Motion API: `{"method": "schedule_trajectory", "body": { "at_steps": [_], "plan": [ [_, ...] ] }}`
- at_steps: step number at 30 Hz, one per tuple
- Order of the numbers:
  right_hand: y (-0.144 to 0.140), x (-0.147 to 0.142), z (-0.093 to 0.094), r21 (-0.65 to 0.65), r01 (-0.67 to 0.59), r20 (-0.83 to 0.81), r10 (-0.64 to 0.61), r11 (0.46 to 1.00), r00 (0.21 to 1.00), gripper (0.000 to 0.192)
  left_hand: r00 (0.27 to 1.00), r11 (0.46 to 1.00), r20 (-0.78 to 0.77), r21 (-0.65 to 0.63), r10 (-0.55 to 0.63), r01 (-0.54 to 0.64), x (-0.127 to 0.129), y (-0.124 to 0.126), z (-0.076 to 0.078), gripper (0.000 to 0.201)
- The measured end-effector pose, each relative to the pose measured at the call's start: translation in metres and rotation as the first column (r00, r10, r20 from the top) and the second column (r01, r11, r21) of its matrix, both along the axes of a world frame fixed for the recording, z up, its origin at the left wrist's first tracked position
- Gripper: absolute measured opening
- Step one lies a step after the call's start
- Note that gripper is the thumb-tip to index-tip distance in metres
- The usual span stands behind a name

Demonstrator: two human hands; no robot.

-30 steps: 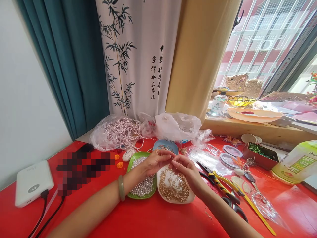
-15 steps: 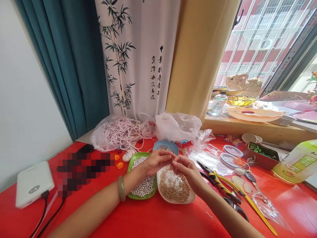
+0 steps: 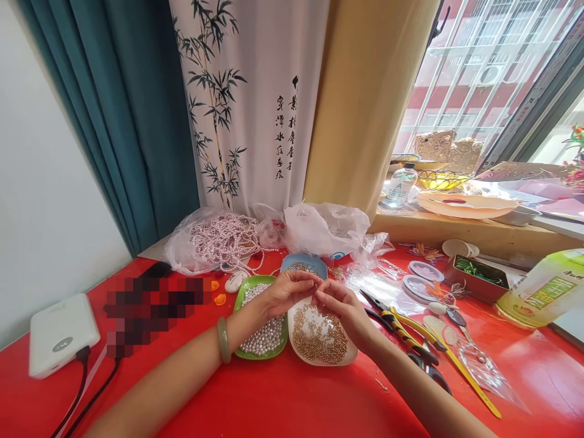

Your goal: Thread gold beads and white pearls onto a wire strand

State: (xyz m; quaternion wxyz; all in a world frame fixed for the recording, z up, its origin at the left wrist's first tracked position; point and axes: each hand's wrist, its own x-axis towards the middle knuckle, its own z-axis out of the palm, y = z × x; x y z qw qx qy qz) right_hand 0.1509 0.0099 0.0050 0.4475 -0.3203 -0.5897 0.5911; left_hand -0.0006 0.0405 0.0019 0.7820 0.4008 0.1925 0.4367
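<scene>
A person's left hand and right hand meet fingertip to fingertip above a white dish heaped with small gold beads; both are pinched together, though what they grip is too small to tell. Just left, touching it, a green dish holds silver pearls. Behind the hands, a blue dish carries a few more beads. Yellow-handled pliers lie to the right on the red table. Farther back, a clear bag spills pink pearl strands against the curtain.
</scene>
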Motion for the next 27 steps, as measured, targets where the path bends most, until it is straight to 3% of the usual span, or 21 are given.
{"method": "schedule_trajectory", "body": {
  "at_steps": [12, 18, 22, 24, 27],
  "plan": [
    [0.001, 0.001, 0.002, -0.016, 0.072, 0.054, -0.071, 0.997, 0.996, 0.02, 0.997, 0.997, -0.076, 0.083, -0.003, 0.009, 0.001, 0.002, -0.002, 0.017],
    [0.001, 0.004, 0.006, -0.041, 0.087, 0.094, -0.082, 0.995, 0.992, 0.018, 0.973, 0.974, -0.19, 0.209, 0.133, -0.092, 0.0, -0.001, 0.007, 0.012],
    [0.0, 0.005, 0.011, -0.017, 0.084, 0.109, -0.082, 0.996, 0.991, 0.018, 0.931, 0.906, -0.23, 0.381, 0.283, -0.182, 0.001, -0.004, 0.014, 0.007],
    [0.001, 0.007, 0.016, 0.003, 0.084, 0.158, -0.084, 0.996, 0.984, 0.017, 0.917, 0.895, -0.232, 0.389, 0.324, -0.217, 0.001, -0.006, 0.017, 0.009],
    [0.005, 0.016, 0.024, 0.003, 0.053, 0.288, -0.052, 0.999, 0.956, 0.018, 0.914, 0.908, -0.189, 0.298, 0.358, -0.294, -0.003, -0.003, 0.022, 0.013]
  ]
}}
